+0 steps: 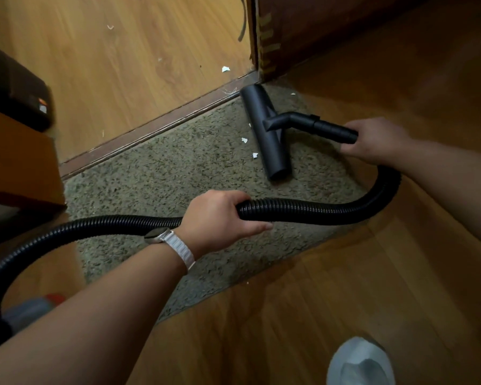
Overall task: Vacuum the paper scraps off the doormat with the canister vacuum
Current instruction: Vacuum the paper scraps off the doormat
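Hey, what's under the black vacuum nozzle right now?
The nozzle rests on the doormat; paper scraps lie beside it. Any scraps beneath it are covered from view.

Doormat (161, 173): grey-green shag, flat on the wood floor, mid-frame, far edge along the door threshold.
Floor nozzle (264, 129): black T-shaped bar, resting on the mat's upper right part.
Tube (328, 127): short, black, angled up rightward from the nozzle.
Hose (303, 211): black, ribbed, curving from the right across the mat to the left edge.
Paper scraps (244, 140): small white bits on the mat just left of the nozzle.
Canister (28, 312): grey and red, blurred, lower left.
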{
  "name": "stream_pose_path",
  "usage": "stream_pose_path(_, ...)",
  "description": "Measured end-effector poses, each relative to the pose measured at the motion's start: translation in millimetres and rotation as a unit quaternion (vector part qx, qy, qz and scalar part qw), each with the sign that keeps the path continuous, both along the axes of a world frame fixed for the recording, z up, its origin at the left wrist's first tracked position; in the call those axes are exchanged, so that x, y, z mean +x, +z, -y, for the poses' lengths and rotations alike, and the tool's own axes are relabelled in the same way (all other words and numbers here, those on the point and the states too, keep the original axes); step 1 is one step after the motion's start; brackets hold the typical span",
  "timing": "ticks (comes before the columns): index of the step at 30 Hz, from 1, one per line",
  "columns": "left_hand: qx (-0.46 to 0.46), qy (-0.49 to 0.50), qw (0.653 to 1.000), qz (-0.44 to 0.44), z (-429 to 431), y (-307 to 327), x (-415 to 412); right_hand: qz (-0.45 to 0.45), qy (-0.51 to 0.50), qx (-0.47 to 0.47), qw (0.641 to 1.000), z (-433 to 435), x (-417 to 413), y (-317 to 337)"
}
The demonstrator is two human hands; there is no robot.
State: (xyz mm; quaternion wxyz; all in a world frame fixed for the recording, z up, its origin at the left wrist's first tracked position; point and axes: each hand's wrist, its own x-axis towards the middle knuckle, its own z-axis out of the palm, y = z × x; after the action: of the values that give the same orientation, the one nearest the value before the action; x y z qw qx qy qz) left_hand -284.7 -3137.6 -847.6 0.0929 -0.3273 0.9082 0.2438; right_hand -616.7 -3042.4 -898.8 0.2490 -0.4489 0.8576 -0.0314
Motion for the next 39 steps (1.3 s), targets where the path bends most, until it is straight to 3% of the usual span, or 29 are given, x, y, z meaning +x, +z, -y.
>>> stream_pose_path(13, -0.040, -0.037, 0.998, 0.017, 30, 40, 10, -0.021, 0.101, 0.067, 0.992, 37, 54, 20)
stream_pose_path(26, -0.016, -0.028, 0.999, 0.019, 46, 25, 14, -0.053, -0.055, 0.083, 0.994, 20, 30, 18)
stream_pose_path(39, 0.023, -0.031, 0.999, 0.026, 55, 12, 22, -0.036, 0.028, 0.085, 0.995, 46, 64, 23)
